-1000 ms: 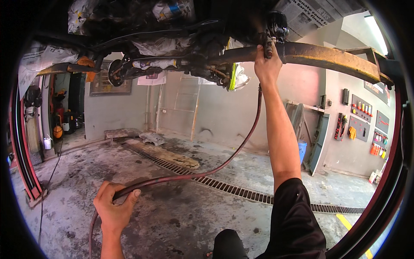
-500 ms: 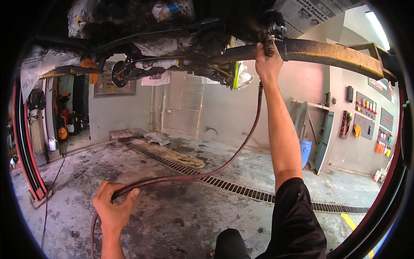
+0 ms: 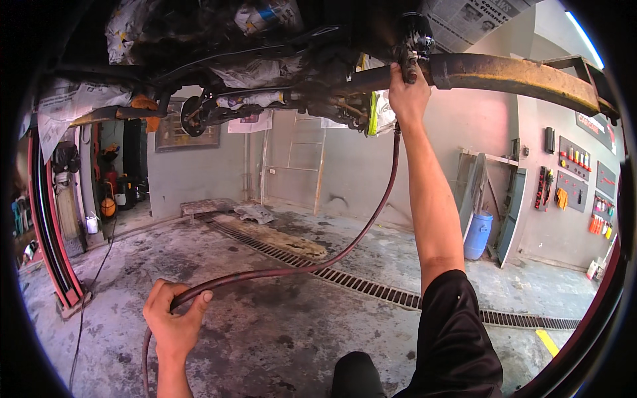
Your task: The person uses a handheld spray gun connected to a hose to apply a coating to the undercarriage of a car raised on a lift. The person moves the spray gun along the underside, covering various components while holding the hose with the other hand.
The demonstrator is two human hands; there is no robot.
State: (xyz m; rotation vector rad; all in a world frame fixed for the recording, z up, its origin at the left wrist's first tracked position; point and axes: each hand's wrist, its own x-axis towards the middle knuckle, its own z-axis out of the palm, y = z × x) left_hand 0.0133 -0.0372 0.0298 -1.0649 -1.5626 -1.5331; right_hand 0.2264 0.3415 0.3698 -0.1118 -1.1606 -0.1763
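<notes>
My raised right hand [image 3: 409,99] is closed round the handle of a dark, coated spray gun [image 3: 416,46], which points up at the underside of a raised vehicle [image 3: 298,50]. From below that hand a dark red hose [image 3: 358,240] hangs in a long curve to the lower left. There my left hand [image 3: 176,322] holds the hose between thumb and fingers, well away from the gun. A rusty yellow lift arm [image 3: 517,74] runs just beside the gun and my right hand. Newspaper [image 3: 468,25] covers a part at the upper right.
A red lift post [image 3: 52,232] stands at the left, with a black cable [image 3: 93,285] on the floor nearby. A drain grate [image 3: 361,286] crosses the floor. Against the back wall are a blue barrel [image 3: 478,235] and a low bench [image 3: 209,207]. Tool boards [image 3: 574,159] hang at the right.
The view has turned slightly, so the room appears shifted to the right. My right hand and the gun sit slightly farther left in view; both grips are unchanged.
</notes>
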